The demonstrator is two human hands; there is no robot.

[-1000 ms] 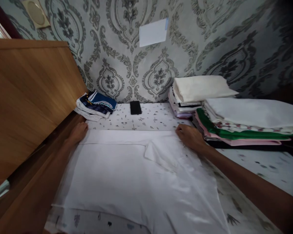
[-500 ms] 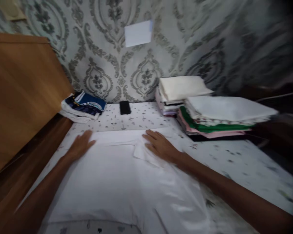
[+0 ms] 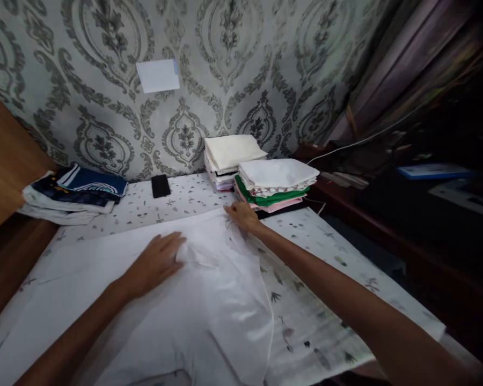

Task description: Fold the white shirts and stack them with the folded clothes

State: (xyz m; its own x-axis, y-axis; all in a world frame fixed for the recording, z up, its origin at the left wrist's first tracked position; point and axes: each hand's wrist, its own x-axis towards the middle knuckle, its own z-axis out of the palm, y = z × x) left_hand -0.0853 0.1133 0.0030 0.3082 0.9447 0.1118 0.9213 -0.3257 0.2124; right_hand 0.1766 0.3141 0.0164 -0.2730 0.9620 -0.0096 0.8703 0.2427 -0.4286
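A large white garment (image 3: 173, 305), perhaps a shirt, lies spread over a patterned bedsheet (image 3: 293, 300). My left hand (image 3: 155, 262) rests on it near the middle, fingers stretched out beside a small crumpled fold. At the garment's far right corner, my right hand (image 3: 241, 216) has its fingers closed on the white edge. Loose cloth with creases runs from there toward me. Which part of the garment lies under my palms is hidden.
Folded clothes (image 3: 277, 174) are stacked just beyond my right hand, with a cream-topped pile (image 3: 233, 150) behind. A black phone (image 3: 160, 186) lies near the patterned wall (image 3: 185, 123). Dark blue and white folded clothes (image 3: 92, 182) sit at left beside wooden furniture (image 3: 12, 161).
The view has turned right. My left hand has shifted from the garment's left edge to its middle. My right hand has moved to the far right corner and closed on the edge.
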